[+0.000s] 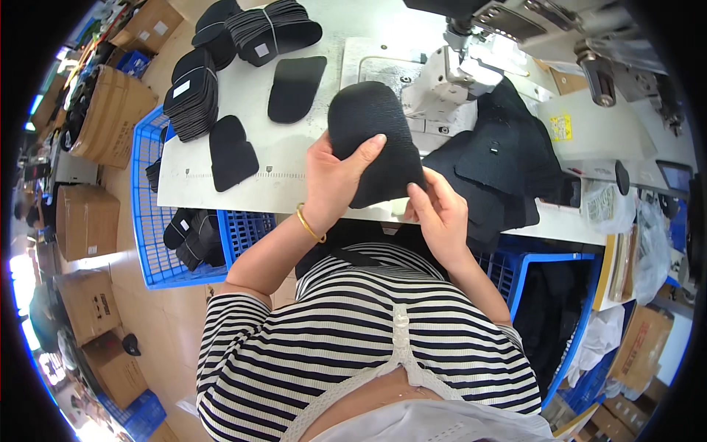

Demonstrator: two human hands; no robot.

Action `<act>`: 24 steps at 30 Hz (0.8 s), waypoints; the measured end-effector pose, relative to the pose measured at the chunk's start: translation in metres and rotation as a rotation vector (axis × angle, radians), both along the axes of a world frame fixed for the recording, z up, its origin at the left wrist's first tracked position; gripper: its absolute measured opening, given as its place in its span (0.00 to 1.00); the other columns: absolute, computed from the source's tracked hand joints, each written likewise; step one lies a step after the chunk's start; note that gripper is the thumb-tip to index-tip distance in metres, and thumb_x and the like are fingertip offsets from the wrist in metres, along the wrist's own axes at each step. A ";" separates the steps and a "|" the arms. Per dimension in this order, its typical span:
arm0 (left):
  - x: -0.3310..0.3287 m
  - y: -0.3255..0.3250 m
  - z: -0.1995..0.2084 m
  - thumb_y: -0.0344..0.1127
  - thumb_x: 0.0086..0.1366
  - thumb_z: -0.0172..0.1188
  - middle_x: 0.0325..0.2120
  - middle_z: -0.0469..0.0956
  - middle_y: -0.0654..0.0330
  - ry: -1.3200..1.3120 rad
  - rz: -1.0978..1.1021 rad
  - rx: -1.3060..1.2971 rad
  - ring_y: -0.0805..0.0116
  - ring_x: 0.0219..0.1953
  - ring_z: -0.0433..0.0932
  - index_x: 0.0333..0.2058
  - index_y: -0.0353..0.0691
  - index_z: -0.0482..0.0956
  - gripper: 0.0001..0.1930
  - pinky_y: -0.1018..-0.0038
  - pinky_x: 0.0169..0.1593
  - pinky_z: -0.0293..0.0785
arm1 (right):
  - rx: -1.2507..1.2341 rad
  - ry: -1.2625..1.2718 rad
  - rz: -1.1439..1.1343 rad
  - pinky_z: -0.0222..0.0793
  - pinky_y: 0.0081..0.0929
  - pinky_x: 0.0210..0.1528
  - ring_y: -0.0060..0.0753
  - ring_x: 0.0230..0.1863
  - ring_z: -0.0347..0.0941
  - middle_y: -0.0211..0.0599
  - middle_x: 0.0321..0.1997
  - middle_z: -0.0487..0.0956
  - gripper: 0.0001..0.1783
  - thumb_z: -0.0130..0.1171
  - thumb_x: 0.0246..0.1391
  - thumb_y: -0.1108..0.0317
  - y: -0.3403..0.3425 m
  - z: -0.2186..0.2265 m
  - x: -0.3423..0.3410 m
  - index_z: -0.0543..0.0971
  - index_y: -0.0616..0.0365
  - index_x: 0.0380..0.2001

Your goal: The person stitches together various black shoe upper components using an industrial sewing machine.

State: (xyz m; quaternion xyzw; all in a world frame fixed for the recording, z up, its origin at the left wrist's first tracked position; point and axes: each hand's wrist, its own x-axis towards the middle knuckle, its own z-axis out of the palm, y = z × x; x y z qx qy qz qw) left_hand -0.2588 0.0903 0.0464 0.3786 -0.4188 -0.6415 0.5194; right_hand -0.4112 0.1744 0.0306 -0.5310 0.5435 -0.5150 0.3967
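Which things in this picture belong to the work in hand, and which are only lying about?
Seemingly in the job: held black piece, loose black pieces, banded black stacks, sewing machine.
Seemingly just lying about: cardboard boxes, clear plastic bag.

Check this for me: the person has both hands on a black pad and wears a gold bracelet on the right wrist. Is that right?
Not quite. The head view shows the gold bracelet on the left wrist, not the right. The rest is right: the left hand and the right hand are both on the black pad.
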 end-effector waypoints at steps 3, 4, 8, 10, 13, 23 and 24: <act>-0.002 0.000 -0.002 0.27 0.57 0.65 0.37 0.79 0.58 -0.029 0.056 -0.092 0.74 0.37 0.78 0.45 0.31 0.74 0.17 0.78 0.42 0.77 | 0.092 -0.251 -0.014 0.63 0.11 0.23 0.12 0.20 0.69 0.28 0.19 0.75 0.12 0.52 0.62 0.71 0.001 0.002 -0.001 0.75 0.66 0.46; -0.001 0.000 0.000 0.27 0.57 0.66 0.39 0.79 0.58 -0.033 0.034 -0.100 0.75 0.39 0.78 0.47 0.32 0.72 0.20 0.77 0.43 0.77 | 0.119 -0.248 0.026 0.64 0.13 0.23 0.15 0.22 0.70 0.31 0.28 0.77 0.13 0.51 0.62 0.73 0.002 0.001 -0.005 0.73 0.69 0.47; 0.002 -0.005 0.004 0.26 0.57 0.65 0.39 0.79 0.58 0.051 -0.033 -0.048 0.74 0.39 0.78 0.47 0.32 0.72 0.19 0.77 0.44 0.76 | 0.127 -0.232 0.064 0.64 0.12 0.22 0.16 0.21 0.71 0.32 0.28 0.77 0.13 0.52 0.62 0.72 0.004 0.002 -0.010 0.74 0.69 0.47; 0.001 -0.006 0.005 0.25 0.57 0.65 0.39 0.79 0.59 0.054 -0.040 -0.016 0.74 0.38 0.78 0.47 0.32 0.73 0.19 0.76 0.44 0.77 | 0.110 -0.233 0.054 0.65 0.12 0.22 0.17 0.21 0.72 0.33 0.29 0.78 0.13 0.52 0.62 0.73 0.005 0.003 -0.009 0.74 0.69 0.47; -0.002 -0.010 0.001 0.24 0.57 0.65 0.39 0.79 0.59 0.066 0.031 -0.033 0.74 0.38 0.78 0.47 0.32 0.73 0.19 0.76 0.43 0.77 | 0.121 -0.245 0.033 0.66 0.13 0.23 0.17 0.22 0.72 0.36 0.30 0.80 0.12 0.52 0.61 0.73 0.005 0.009 -0.010 0.74 0.69 0.46; 0.004 -0.025 0.004 0.21 0.58 0.62 0.40 0.78 0.57 0.152 -0.016 0.057 0.69 0.39 0.79 0.48 0.34 0.73 0.18 0.74 0.44 0.77 | 0.028 -0.230 0.034 0.74 0.14 0.25 0.21 0.23 0.77 0.42 0.31 0.82 0.11 0.53 0.59 0.75 0.004 0.014 -0.006 0.75 0.70 0.44; 0.003 -0.026 0.004 0.21 0.58 0.62 0.40 0.78 0.57 0.146 -0.023 0.057 0.69 0.39 0.79 0.48 0.34 0.73 0.18 0.74 0.44 0.77 | 0.009 -0.236 0.009 0.72 0.14 0.24 0.19 0.23 0.76 0.39 0.29 0.82 0.10 0.55 0.58 0.74 0.004 0.014 -0.005 0.76 0.69 0.42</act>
